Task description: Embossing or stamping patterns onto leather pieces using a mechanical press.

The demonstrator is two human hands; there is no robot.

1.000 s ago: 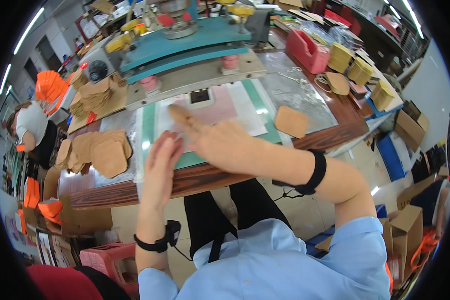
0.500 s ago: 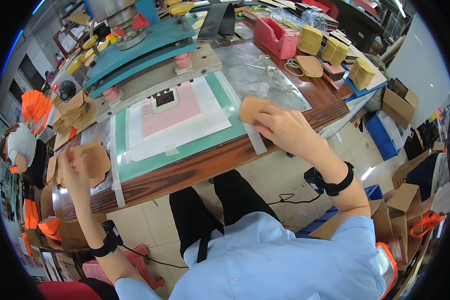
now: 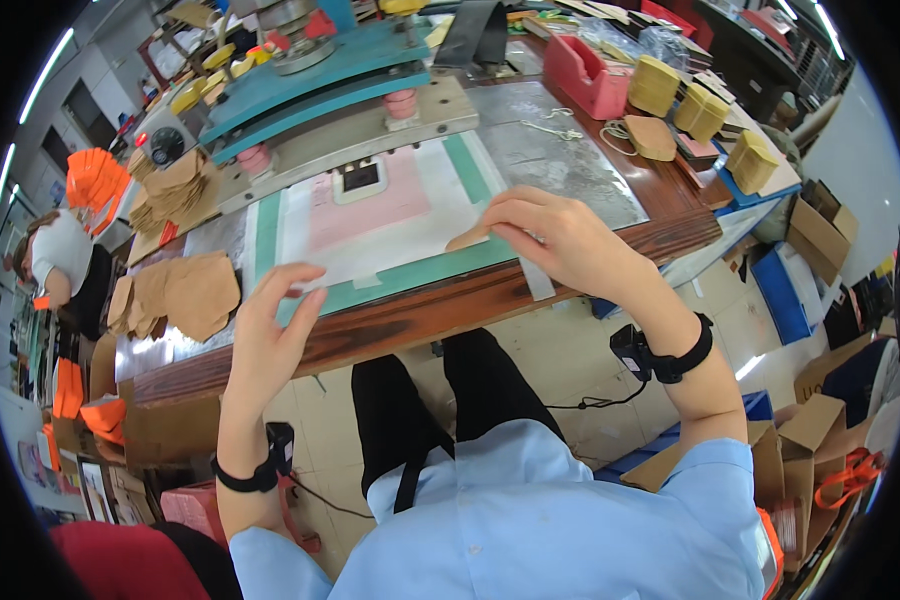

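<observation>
My right hand (image 3: 568, 238) pinches a small tan leather-like piece (image 3: 466, 238) between thumb and fingers. The piece is tilted almost edge-on above the right front part of a white sheet (image 3: 375, 255). Over the front edge of the green mat (image 3: 406, 277), my left hand (image 3: 275, 325) has its thumb and fingers apart with nothing in them. A pink panel (image 3: 390, 205) lies on the white sheet, and at its far side is a pale frame with a dark window (image 3: 359, 181). Left of the mat spreads a pile of loose tan pieces (image 3: 195, 292).
Behind the mat stands a press with teal plates (image 3: 320, 85). A stack of tan pieces (image 3: 178, 185) is beside it. To the right are a red tape dispenser (image 3: 587, 80), yellow bundles (image 3: 656, 85) and a flat tan block (image 3: 650, 138). A person (image 3: 65, 255) is at far left.
My right hand has carried the tan piece left over the white sheet and tilted it. My left hand has left the loose pile and moved right to the mat's front edge.
</observation>
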